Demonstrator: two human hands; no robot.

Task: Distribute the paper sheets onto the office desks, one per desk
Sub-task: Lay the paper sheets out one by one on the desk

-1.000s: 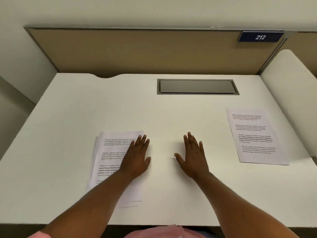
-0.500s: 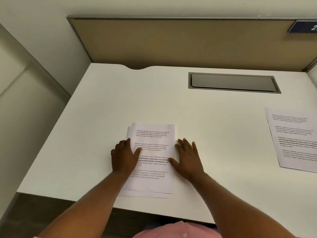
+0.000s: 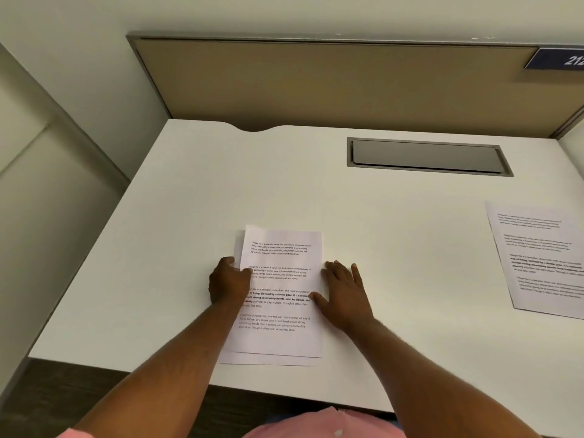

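A small stack of printed paper sheets point(image 3: 281, 338) lies on the white desk point(image 3: 205, 191), near its front edge. My left hand point(image 3: 229, 284) is at the stack's left edge, fingers curled against it and thumb on the top sheet. My right hand point(image 3: 344, 295) lies flat on the desk against the stack's right edge, fingers apart, thumb touching the paper. A single printed sheet point(image 3: 537, 257) lies flat at the desk's right side, partly cut off by the frame.
A grey recessed cable flap point(image 3: 426, 156) sits in the desk's back right. A tan partition panel point(image 3: 316, 83) closes the back, with a blue number plate point(image 3: 559, 58) at its right end. A pale wall point(image 3: 47, 184) stands on the left.
My left hand has slid from the top of the stack to its left edge. My right hand has come in from the bare desk to the stack's right edge. The view has shifted left.
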